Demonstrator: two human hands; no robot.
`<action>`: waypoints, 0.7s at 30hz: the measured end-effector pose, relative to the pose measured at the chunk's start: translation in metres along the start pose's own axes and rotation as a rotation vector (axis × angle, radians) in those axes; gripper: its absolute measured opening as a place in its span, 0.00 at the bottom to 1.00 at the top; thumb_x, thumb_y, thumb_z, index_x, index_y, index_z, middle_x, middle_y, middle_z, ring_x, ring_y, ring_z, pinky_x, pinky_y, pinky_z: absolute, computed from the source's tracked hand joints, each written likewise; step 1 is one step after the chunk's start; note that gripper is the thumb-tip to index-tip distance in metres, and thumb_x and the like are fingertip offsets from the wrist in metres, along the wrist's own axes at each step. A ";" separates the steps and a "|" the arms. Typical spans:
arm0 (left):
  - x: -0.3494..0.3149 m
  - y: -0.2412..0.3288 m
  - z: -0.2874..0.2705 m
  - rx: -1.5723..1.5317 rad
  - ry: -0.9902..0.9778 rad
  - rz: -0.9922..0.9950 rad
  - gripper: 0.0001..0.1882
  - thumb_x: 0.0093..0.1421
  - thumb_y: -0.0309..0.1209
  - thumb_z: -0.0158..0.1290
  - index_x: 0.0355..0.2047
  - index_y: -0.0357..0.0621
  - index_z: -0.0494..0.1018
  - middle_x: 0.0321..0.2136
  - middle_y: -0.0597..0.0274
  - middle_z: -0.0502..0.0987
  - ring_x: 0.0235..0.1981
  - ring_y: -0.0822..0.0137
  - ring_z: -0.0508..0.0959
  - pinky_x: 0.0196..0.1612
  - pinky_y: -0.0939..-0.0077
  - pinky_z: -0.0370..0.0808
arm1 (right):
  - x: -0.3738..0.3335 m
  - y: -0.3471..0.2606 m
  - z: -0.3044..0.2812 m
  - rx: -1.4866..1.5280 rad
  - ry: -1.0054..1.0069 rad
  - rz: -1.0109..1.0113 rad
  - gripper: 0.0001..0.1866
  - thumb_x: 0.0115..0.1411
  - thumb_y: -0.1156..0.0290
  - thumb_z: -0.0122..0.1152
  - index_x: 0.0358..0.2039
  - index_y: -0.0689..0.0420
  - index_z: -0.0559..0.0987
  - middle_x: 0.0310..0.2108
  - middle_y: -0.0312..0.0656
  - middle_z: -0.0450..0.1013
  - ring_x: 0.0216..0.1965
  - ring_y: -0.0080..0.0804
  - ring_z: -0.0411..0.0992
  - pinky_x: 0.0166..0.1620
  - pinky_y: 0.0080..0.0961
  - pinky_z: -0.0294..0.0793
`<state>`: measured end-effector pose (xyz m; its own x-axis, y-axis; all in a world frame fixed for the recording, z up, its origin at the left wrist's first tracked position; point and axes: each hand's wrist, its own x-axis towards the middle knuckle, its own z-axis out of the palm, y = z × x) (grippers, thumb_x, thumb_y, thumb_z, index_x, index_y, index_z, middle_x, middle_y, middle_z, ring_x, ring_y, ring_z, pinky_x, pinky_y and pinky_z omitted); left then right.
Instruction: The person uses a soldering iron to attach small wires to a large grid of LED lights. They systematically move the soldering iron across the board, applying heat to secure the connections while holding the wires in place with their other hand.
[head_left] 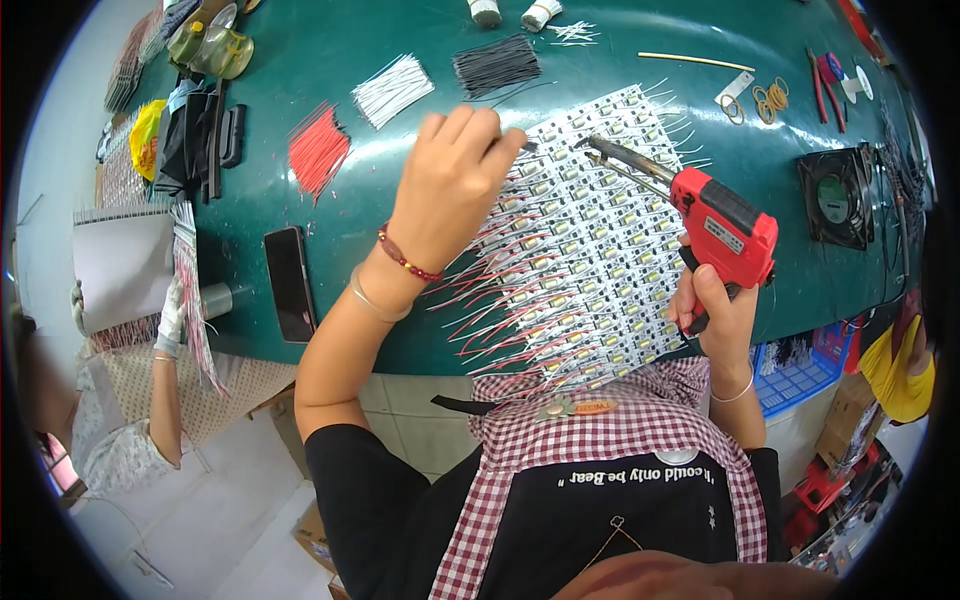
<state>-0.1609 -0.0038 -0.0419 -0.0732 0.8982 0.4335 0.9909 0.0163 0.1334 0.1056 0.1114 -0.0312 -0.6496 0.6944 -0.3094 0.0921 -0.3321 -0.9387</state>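
A white sheet of small LED circuit boards [600,250] lies before me, with red and white wires fringing its left side and white wires along its upper right. My left hand [455,165] is closed in a pinch above the sheet's upper left edge. A short dark end, apparently of a black wire [530,147], shows at its fingertips; the rest is hidden. In my right hand [715,310] is a red and black soldering gun [735,225]. Its tip points left, over the upper part of the boards.
Cut red wires [318,150], white wires [393,90] and black wires [496,66] lie in piles beyond my left hand. A phone [290,283] rests at left, a black fan [838,197] at right. Red-handled pliers [825,90] lie far right. A co-worker's gloved hand [172,315] is at left.
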 end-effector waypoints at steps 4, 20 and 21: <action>-0.014 0.012 0.019 -0.181 -0.045 0.017 0.14 0.44 0.21 0.53 0.34 0.40 0.76 0.26 0.60 0.67 0.31 0.61 0.70 0.36 0.68 0.68 | -0.003 0.009 -0.005 -0.014 -0.061 0.018 0.10 0.61 0.71 0.53 0.25 0.63 0.73 0.12 0.35 0.65 0.13 0.21 0.65 0.19 0.19 0.66; -0.025 0.014 0.039 -0.166 -0.072 0.025 0.15 0.44 0.18 0.52 0.35 0.39 0.75 0.27 0.58 0.67 0.31 0.59 0.70 0.38 0.68 0.70 | -0.009 0.018 -0.001 -0.229 -0.054 0.068 0.10 0.61 0.71 0.52 0.26 0.64 0.72 0.12 0.35 0.65 0.13 0.21 0.65 0.20 0.19 0.66; -0.025 0.015 0.039 -0.161 -0.073 0.023 0.14 0.44 0.18 0.52 0.34 0.39 0.75 0.27 0.58 0.67 0.31 0.59 0.70 0.37 0.68 0.70 | -0.009 0.017 0.001 -0.236 -0.041 0.068 0.10 0.61 0.71 0.52 0.24 0.63 0.72 0.12 0.35 0.65 0.13 0.21 0.65 0.20 0.19 0.66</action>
<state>-0.1400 -0.0084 -0.0857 -0.0366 0.9271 0.3729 0.9610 -0.0696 0.2675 0.1127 0.0987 -0.0444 -0.6656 0.6474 -0.3713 0.3073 -0.2156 -0.9269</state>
